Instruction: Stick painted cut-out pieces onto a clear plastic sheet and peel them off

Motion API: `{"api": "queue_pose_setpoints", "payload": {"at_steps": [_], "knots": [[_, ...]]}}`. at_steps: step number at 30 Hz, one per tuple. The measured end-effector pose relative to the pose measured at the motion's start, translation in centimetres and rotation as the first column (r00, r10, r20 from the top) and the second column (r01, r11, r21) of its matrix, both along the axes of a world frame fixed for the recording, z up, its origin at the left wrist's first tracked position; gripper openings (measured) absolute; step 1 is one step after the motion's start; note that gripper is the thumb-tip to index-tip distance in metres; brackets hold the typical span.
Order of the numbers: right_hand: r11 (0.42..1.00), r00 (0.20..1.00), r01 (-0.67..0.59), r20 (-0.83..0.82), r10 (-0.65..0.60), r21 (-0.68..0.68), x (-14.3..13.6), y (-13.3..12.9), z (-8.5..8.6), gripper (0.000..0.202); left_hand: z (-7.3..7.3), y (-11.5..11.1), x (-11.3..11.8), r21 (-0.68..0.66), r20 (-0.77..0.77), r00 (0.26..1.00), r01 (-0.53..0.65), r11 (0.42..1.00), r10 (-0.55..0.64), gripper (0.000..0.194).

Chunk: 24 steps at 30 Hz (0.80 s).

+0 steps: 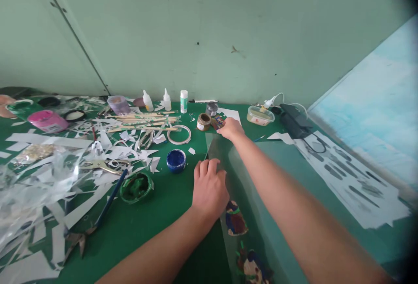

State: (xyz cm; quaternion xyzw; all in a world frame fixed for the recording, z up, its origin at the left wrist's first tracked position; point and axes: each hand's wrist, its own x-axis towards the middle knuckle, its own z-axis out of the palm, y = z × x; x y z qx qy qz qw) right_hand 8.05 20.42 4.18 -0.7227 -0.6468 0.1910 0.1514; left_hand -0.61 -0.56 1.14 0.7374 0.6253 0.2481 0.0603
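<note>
My right hand (231, 129) reaches to the far edge of the clear sheet (261, 175). Its fingers are closed on a small paint-smeared piece (217, 121), mottled brown and blue, beside an open jar of brownish-gold paint (204, 121). My left hand (210, 186) rests palm down over the sheet's left edge, fingers bent and a little apart, with nothing visible in them. Near it stands an open jar of blue paint (176, 161); a jar of green paint (136, 187) is further left. Painted patches (235, 219) in blue, brown and cream lie by the sheet's near left edge.
Paper scraps (48, 140), wooden sticks (146, 120) and pliers (78, 238) crowd the left. White bottles (167, 101) and a glue stick (184, 102) stand along the wall. A plastic tub (260, 116), black device (294, 120) and paint-marked paper (346, 175) are at right.
</note>
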Motion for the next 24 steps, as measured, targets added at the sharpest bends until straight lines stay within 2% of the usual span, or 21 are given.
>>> {"api": "queue_pose_setpoints", "payload": {"at_steps": [4,7,9,12,15,17,19,21,24], "knots": [[0.998,0.994,0.057,-0.093,-0.057,0.000,0.2,0.6,-0.6,0.023,0.0,0.0,0.0,-0.003,0.005,1.000,0.014,1.000,-0.014,0.031],[0.995,0.980,0.079,-0.190,-0.065,0.063,1.5,0.0,0.4,0.010,0.2,-0.1,0.1,0.001,0.030,1.000,-0.001,1.000,0.001,0.030],[0.987,0.963,0.078,-0.266,-0.038,0.143,3.2,-1.7,1.6,0.008,0.4,-0.1,0.1,0.012,0.056,0.998,-0.006,1.000,0.005,0.031],[0.970,0.920,0.076,-0.391,0.020,0.230,6.9,-6.9,3.1,0.015,0.6,0.0,0.0,0.042,0.076,0.997,-0.012,0.999,0.009,0.032],[0.987,0.856,0.057,-0.516,0.030,0.152,10.5,-14.4,3.3,0.021,0.7,0.1,0.0,0.046,0.078,0.997,-0.006,0.999,0.002,0.026],[0.995,0.708,0.094,-0.704,-0.056,0.015,12.1,-19.4,2.8,0.022,0.7,0.2,0.2,0.003,0.081,0.997,0.009,1.000,-0.009,0.025],[0.989,0.623,0.137,-0.771,-0.133,-0.060,13.0,-23.4,2.2,0.023,0.8,0.1,0.3,-0.071,0.066,0.997,-0.044,0.997,0.048,0.025],[0.983,0.594,0.151,-0.785,-0.178,-0.108,13.2,-26.2,1.6,0.024,0.9,0.0,0.3,-0.120,0.055,0.995,-0.076,0.990,0.083,0.024],[0.982,0.560,0.141,-0.807,-0.185,-0.128,13.2,-28.2,0.9,0.021,1.0,-0.2,0.3,-0.135,0.085,0.994,-0.060,0.989,0.072,0.024]]}}
